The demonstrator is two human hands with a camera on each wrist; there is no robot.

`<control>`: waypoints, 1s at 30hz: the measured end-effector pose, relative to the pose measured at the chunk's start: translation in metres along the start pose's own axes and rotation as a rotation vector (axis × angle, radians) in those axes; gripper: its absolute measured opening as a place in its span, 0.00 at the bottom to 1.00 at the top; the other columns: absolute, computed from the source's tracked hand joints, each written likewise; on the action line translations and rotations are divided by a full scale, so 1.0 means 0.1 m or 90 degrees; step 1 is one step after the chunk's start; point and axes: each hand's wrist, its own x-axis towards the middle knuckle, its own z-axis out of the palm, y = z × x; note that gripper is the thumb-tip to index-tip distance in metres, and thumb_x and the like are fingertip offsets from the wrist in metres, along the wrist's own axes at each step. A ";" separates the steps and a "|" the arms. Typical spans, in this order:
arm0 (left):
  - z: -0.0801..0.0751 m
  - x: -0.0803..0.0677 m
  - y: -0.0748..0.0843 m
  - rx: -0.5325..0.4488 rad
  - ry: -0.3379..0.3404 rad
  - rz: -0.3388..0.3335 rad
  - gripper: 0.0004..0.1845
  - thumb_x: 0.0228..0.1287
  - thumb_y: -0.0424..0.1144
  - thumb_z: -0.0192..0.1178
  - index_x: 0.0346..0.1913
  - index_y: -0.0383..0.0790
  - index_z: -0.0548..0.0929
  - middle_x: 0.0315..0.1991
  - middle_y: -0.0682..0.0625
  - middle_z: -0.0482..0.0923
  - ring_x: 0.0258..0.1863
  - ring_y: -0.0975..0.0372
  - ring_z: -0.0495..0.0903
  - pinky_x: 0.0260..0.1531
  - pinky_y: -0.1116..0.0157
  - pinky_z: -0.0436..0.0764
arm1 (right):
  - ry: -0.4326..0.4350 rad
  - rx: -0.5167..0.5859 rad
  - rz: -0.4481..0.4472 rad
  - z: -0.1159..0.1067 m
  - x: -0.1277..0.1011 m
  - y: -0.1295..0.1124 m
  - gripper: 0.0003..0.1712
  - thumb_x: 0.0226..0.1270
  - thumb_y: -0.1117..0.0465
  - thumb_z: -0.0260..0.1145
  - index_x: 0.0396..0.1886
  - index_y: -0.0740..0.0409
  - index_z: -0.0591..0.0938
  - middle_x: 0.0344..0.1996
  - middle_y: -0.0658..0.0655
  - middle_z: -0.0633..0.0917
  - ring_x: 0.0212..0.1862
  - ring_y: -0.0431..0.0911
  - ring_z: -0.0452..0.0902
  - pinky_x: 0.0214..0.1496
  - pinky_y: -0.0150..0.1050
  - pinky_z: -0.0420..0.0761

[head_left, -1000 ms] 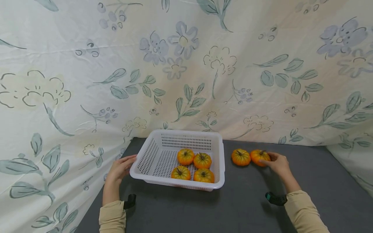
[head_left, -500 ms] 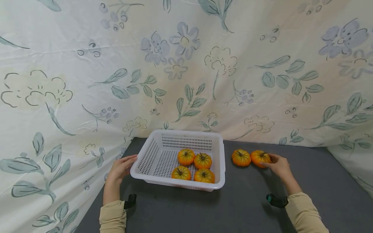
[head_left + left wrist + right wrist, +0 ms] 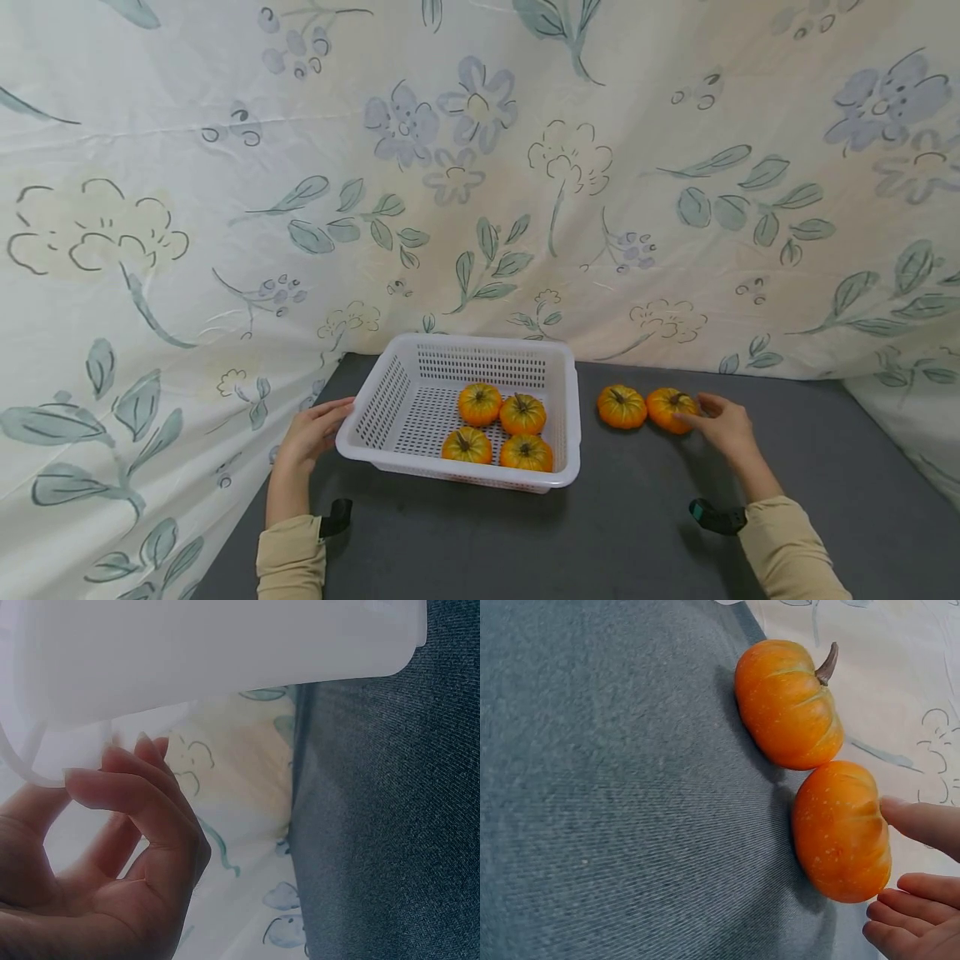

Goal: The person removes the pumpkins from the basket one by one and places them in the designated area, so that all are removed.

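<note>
A white slotted plastic basket stands on the dark table with several small orange pumpkins inside, grouped toward its right half. At its left rim my left hand has thumb and curled index finger together on the edge; the left wrist view shows the rim between them. Right of the basket, two more pumpkins sit side by side, a left one and a right one. Beside the right pumpkin is my right hand, fingers loosely extended. In the right wrist view its thumb overlaps that pumpkin's edge.
Dark cloth covers the table. A floral curtain hangs behind it and along both sides. Each wrist wears a black band, the left band and the right band.
My right hand has shifted slightly right, its fingers drawing back a little from the right pumpkin. The left hand stays at the basket's rim; basket and pumpkins keep their places.
</note>
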 end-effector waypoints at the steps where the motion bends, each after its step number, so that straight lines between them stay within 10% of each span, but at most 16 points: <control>1: 0.00 0.00 0.00 -0.001 0.001 -0.001 0.34 0.61 0.49 0.67 0.65 0.34 0.74 0.41 0.60 0.83 0.37 0.69 0.83 0.37 0.67 0.82 | 0.003 -0.001 0.000 0.00 0.00 -0.01 0.49 0.67 0.51 0.65 0.73 0.76 0.53 0.70 0.79 0.58 0.71 0.71 0.54 0.69 0.63 0.61; 30: 0.00 0.00 0.02 -0.009 0.002 -0.003 0.32 0.61 0.47 0.67 0.65 0.33 0.74 0.38 0.62 0.82 0.36 0.70 0.82 0.37 0.68 0.82 | -0.014 0.020 -0.101 0.02 -0.04 -0.77 0.50 0.69 0.43 0.61 0.76 0.69 0.51 0.73 0.74 0.56 0.74 0.69 0.52 0.70 0.62 0.60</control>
